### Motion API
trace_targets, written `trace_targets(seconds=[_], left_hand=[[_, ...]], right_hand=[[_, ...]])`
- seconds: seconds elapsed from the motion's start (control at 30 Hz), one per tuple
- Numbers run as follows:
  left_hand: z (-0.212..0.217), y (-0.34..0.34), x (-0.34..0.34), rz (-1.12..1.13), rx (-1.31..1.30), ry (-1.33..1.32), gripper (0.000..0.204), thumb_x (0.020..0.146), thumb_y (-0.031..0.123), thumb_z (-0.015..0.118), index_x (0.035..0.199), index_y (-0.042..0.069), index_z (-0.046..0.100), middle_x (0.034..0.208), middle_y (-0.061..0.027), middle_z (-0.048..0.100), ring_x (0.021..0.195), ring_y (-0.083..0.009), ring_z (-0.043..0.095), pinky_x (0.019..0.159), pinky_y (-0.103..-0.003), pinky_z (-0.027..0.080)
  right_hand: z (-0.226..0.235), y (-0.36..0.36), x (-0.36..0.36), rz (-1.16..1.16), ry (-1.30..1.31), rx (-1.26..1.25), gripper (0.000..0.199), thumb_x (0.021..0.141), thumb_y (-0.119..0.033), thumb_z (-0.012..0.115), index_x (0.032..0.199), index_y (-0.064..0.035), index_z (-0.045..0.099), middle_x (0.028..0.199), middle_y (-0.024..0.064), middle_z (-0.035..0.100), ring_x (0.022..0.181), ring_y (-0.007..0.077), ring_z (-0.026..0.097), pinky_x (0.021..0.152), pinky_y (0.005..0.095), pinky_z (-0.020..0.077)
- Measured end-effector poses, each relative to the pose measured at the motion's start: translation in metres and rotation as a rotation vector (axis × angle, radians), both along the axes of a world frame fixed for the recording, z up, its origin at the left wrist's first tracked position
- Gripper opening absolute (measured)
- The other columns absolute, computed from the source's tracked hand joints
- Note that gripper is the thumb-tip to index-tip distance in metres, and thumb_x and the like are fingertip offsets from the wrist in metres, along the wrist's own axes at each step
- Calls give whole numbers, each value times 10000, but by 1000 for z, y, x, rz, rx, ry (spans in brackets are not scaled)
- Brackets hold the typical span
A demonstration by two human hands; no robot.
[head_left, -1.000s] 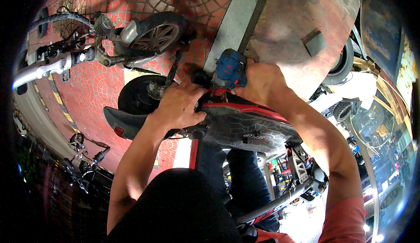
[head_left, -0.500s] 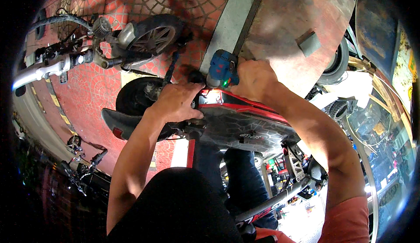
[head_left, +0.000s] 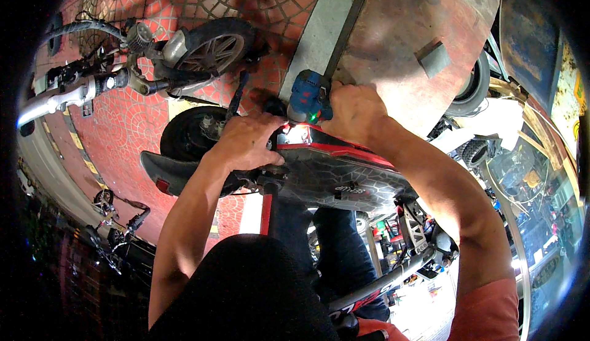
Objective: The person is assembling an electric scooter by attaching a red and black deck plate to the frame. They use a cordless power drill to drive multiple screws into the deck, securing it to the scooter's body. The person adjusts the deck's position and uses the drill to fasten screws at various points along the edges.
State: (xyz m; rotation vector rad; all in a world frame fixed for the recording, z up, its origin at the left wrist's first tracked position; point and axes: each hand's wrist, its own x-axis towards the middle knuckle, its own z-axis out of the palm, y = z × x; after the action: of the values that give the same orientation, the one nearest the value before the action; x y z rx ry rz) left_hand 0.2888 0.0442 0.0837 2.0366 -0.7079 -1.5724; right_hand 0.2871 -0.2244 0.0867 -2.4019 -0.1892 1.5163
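My right hand (head_left: 357, 110) is wrapped round the handle of a blue cordless driver (head_left: 308, 94). A small green light glows on the tool, and a white beam lights the red-edged side of an electric scooter's deck (head_left: 344, 178) just below it. The driver's tip is hidden, so I cannot tell whether it touches a screw. My left hand (head_left: 249, 141) grips the scooter's rear end, fingers over the far side and thumb on the near side. Beside it are the scooter's black rear wheel (head_left: 187, 133) and dark rear fender (head_left: 161, 174).
Another scooter with a spoked-look wheel (head_left: 215, 52) and silver stem stands at the left. A worn brown board (head_left: 399, 40) carries a small grey block (head_left: 434, 61). A loose tyre (head_left: 472, 89) and a glass case (head_left: 541, 218) are at the right.
The scooter and the driver appear shifted very slightly left in view. Both hands keep the same hold, and the driver stays at the deck's side.
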Motion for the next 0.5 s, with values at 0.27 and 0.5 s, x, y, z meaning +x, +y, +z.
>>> trace_targets(seconds=[0.27,0.5], left_hand=[[1,0,-2,-34,-22,-38,722,738,423,885,1377,148,691,1287,-158,696,1223,-370,664,1023,-496,532],[7,-5,5,-69,44,29,695,746,425,877,1357,134,722,1288,-149,704,1229,-365,661,1035,-489,520]], right_hand=[[1,-2,1,8,6,5,558,791,-447,818,1096,15,742,999,231,780,964,402,772,893,503,594],[0,-2,1,-17,-17,18,546,793,-420,763,1068,47,703,951,265,770,951,410,771,881,495,597]])
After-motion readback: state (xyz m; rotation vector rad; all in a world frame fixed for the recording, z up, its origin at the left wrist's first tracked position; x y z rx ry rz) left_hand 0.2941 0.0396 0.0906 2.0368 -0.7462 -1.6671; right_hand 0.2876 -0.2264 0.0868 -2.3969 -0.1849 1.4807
